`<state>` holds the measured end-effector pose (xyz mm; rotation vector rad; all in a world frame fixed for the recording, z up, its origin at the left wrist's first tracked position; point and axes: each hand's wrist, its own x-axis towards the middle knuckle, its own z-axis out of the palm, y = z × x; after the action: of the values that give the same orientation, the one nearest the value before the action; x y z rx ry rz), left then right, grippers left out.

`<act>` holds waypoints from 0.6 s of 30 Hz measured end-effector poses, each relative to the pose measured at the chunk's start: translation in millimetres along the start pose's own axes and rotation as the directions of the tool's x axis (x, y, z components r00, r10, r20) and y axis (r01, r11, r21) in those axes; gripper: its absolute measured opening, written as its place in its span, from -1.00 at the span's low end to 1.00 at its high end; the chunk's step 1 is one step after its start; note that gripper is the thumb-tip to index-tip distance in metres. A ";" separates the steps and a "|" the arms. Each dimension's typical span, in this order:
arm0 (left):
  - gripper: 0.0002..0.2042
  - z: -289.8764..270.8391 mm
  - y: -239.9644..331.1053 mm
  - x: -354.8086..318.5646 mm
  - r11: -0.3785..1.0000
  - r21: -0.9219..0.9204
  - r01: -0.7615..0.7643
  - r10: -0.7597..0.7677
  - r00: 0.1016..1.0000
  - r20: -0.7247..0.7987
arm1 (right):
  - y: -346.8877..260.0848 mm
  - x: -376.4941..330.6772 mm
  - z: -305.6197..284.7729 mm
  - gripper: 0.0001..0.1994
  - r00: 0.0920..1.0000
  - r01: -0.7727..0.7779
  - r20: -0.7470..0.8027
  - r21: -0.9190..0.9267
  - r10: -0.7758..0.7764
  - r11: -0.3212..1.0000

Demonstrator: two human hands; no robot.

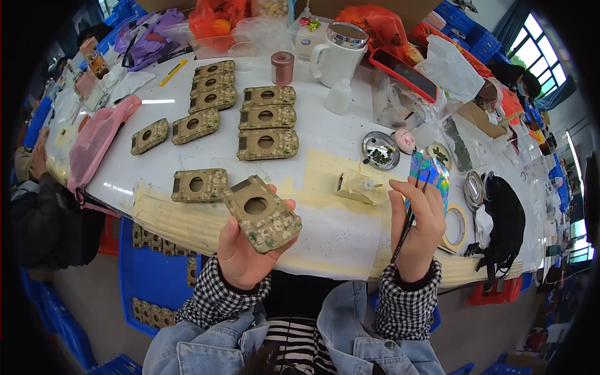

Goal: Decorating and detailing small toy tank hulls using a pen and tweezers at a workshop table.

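My left hand [240, 253] grips a camouflage-painted toy tank hull [275, 226], tilted, with a round hole in its top. My right hand [422, 232] holds dark tweezers [405, 236], prongs pointing up and away; whether anything sits between their tips is too small to tell. Beside that hand stands a tape-covered block [354, 187] with a pale nozzle sticking out. Beyond it lies a round dish [380, 151] holding small dark green pieces. Another tank hull [199, 185] rests just left of my left hand, and several more [267, 145] stand in rows farther off.
A white mug [340, 56], a pink tin [282, 69] and a red-cased phone [403, 74] stand at the back. On the right are a tape roll [455, 226] and a black bag [503, 219]. A pink mesh pouch [103, 140] lies left. Below, a blue tray [147, 269] holds more hulls.
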<state>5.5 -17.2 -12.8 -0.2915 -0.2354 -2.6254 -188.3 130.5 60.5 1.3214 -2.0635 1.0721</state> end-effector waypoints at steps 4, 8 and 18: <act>-0.32 -4.9 -1.7 2.5 1.000 -0.008 0.020 -0.020 0.999 -0.026 | 9.0 -3.3 8.1 -0.80 0.998 -0.043 0.034 -0.050 0.044 0.998; -0.34 -5.5 -1.5 2.4 0.999 0.049 0.003 -0.002 0.999 -0.037 | 11.5 -3.5 13.1 -0.81 0.995 -0.074 0.058 -0.017 0.075 0.997; -0.31 1.6 -6.5 3.0 0.982 0.188 -0.001 0.035 0.983 -0.178 | 8.3 -3.4 10.7 -0.86 0.995 -0.094 0.016 0.021 0.094 0.995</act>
<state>0.1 -12.6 -11.2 0.0090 -0.4125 -2.5684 -194.0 125.6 48.8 1.2570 -2.1493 1.1309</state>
